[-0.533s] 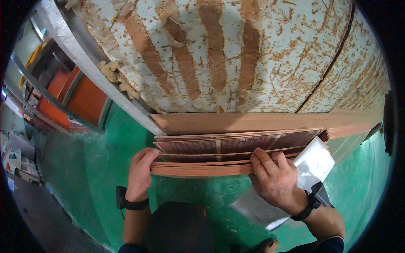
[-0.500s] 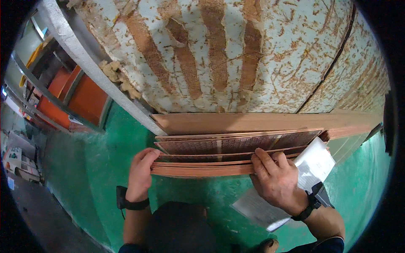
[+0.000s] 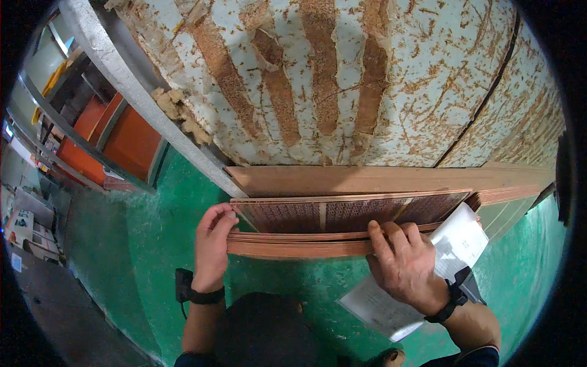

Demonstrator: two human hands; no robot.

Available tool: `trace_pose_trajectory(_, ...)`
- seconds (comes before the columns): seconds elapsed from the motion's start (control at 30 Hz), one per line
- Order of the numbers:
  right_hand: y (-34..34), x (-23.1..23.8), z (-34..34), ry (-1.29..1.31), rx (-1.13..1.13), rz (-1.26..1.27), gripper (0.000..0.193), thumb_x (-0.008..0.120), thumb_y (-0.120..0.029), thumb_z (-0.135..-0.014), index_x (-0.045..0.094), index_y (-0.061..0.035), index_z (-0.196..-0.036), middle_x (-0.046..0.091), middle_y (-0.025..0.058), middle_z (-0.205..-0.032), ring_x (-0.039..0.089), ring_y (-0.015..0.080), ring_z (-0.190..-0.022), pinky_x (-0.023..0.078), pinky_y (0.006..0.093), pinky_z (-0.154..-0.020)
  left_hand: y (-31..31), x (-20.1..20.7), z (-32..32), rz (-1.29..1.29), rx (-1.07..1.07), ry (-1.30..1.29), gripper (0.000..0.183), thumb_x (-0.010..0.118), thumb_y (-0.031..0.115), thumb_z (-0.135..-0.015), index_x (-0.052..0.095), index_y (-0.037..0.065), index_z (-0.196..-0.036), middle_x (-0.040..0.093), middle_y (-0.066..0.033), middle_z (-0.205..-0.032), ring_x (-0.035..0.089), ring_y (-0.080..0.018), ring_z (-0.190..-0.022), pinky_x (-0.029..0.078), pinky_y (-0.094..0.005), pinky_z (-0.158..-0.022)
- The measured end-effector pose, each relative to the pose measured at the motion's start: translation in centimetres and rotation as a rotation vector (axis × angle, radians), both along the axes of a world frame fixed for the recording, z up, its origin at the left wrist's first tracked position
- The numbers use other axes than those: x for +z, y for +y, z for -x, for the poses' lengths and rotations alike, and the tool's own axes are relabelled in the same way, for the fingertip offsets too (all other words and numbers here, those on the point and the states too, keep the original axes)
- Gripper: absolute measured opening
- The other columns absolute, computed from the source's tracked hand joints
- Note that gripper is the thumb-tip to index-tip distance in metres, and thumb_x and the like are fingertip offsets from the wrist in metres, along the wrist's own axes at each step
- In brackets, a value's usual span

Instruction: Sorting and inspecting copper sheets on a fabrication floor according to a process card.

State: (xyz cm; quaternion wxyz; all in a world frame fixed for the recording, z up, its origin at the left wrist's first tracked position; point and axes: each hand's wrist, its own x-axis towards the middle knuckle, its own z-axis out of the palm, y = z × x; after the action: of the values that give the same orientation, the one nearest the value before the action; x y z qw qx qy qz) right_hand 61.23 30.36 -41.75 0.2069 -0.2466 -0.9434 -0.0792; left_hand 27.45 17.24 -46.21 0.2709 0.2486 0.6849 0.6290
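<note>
Thin copper-coloured panels stand on edge in a row, like circuit board panels. The near bundle (image 3: 299, 248) is tilted towards me, while the far panels (image 3: 361, 214) lean back and show a dark, finely patterned face with pale strips. My right hand (image 3: 403, 263) is closed over the top edge of the near bundle, right of its middle. At the left end, my left hand (image 3: 212, 244) is closed, thumb and fingertips together beside the corner of the far panels. Whatever its fingertips pinch is hidden. White printed sheets (image 3: 461, 235) lie by my right hand and wrist.
Behind the panels runs a brown board (image 3: 379, 179) below a scraped pale wall-like surface (image 3: 428, 79). A grey metal post (image 3: 134, 79) slants at the left, beside a rack with orange panels (image 3: 128, 140). More copper-coloured panels (image 3: 504, 194) stand at right. The floor (image 3: 147, 257) is green.
Panels have tipped from the near bundle back onto the far group, so the gap is wider and more patterned face shows. My left hand has shifted up to the far panels' corner.
</note>
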Motion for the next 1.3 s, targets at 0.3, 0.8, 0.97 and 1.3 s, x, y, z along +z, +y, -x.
trace_pose_trajectory(0.3,0.2,0.5,0.5,0.001,0.003,0.036,0.051,0.078,-0.022,-0.075,0.07,-0.0031,-0.121,0.063,0.0093,-0.113,0.06,0.0248,-0.093,0.054,0.0357,-0.067,-0.2,-0.4,0.5,-0.028,0.011,-0.019,0.012,0.064,0.009,-0.1,0.067,0.003,-0.11,0.067,-0.0018,-0.102,0.061,-0.0112,-0.095,0.049,-0.0277,-0.086)
trace_pose_trajectory(0.8,0.4,0.1,0.2,0.015,0.015,0.055,0.049,0.076,-0.021,-0.077,0.07,-0.0013,-0.121,0.063,0.0123,-0.118,0.061,0.0252,-0.091,0.055,0.0361,-0.067,-0.6,-0.5,0.5,0.11,0.076,0.085,0.022,0.061,0.021,-0.103,0.068,0.0,-0.101,0.066,-0.0023,-0.094,0.059,-0.0131,-0.09,0.046,-0.0283,-0.086)
trace_pose_trajectory(0.97,0.7,0.0,-0.2,-0.043,0.003,0.009,0.048,0.07,-0.021,-0.08,0.069,-0.0012,-0.123,0.065,0.0166,-0.129,0.062,0.0253,-0.092,0.057,0.0357,-0.066,0.4,0.2,-0.6,-0.003,-0.031,0.231,0.024,0.061,0.023,-0.105,0.067,0.0,-0.104,0.063,-0.0019,-0.089,0.058,-0.0123,-0.087,0.045,-0.0271,-0.084)
trace_pose_trajectory(1.3,1.0,-0.7,-0.8,-0.01,0.022,0.012,0.048,0.072,-0.021,-0.079,0.069,-0.0022,-0.124,0.066,0.0152,-0.127,0.061,0.0241,-0.092,0.055,0.0336,-0.061,1.1,0.3,0.3,0.001,-0.002,-0.006,0.021,0.061,0.024,-0.105,0.062,0.004,-0.1,0.055,-0.0004,-0.083,0.053,-0.0101,-0.08,0.043,-0.0285,-0.075)
